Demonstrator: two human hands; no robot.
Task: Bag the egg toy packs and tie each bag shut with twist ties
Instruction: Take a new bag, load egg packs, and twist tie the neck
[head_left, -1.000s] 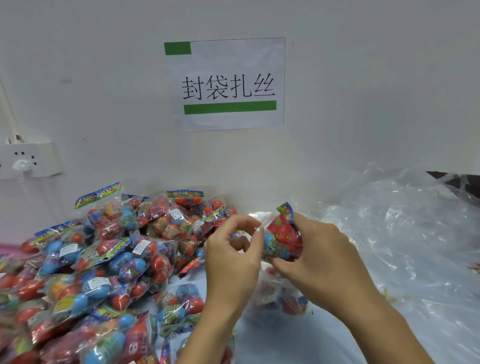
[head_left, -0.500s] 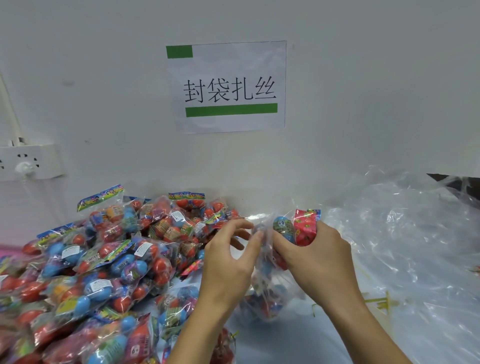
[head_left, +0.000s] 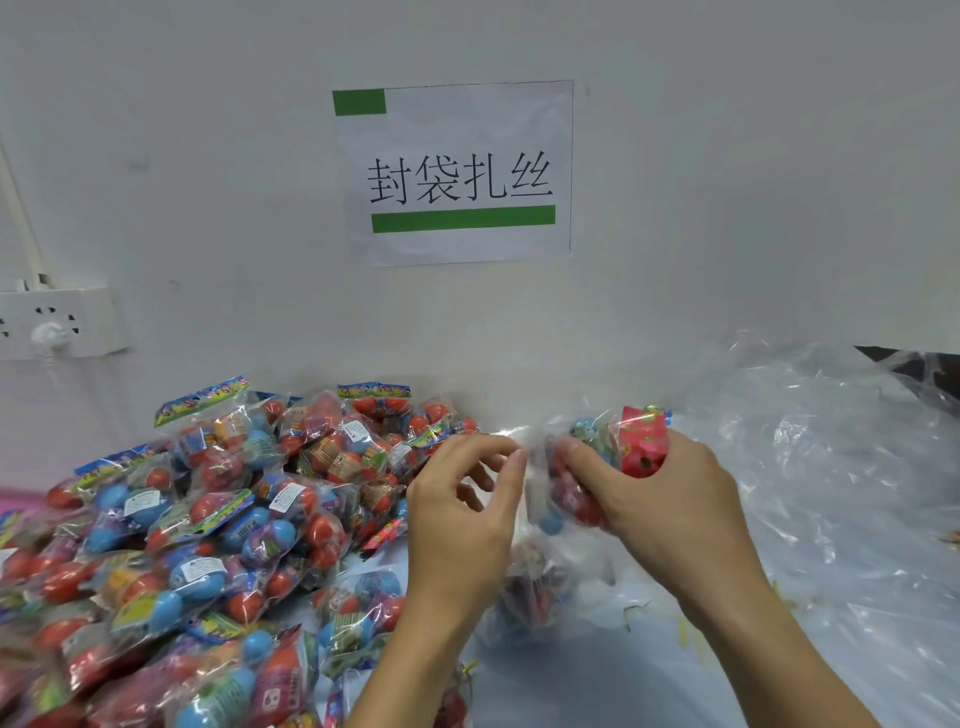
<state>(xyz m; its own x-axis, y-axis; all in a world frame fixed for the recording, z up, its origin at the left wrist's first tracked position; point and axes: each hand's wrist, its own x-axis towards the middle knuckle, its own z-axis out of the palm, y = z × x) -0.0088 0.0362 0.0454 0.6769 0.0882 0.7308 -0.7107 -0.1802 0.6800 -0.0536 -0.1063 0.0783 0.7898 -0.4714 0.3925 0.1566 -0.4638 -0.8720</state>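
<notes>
Two hands (head_left: 561, 499) gripping crinkly clear bag (head_left: 535, 566)

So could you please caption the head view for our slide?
Right hand pushes egg toy packs into a clear bag whose mouth the left hand pinches.

The egg packs (head_left: 218, 525) are glossy clear plastic film, crinkled and catching highlights, with smooth shiny plastic eggs inside and printed paper-like headers. The bag (head_left: 540, 566) is thin transparent film, wrinkled and glinting. The heap of bags (head_left: 831, 493) at right is the same clear, crumpled, shiny plastic. The surface (head_left: 571, 675) looks smooth and matt. The wall (head_left: 208, 156) is matt painted plaster; the sign (head_left: 457, 171) is matt paper. The socket (head_left: 57, 322) is smooth white plastic.
</notes>
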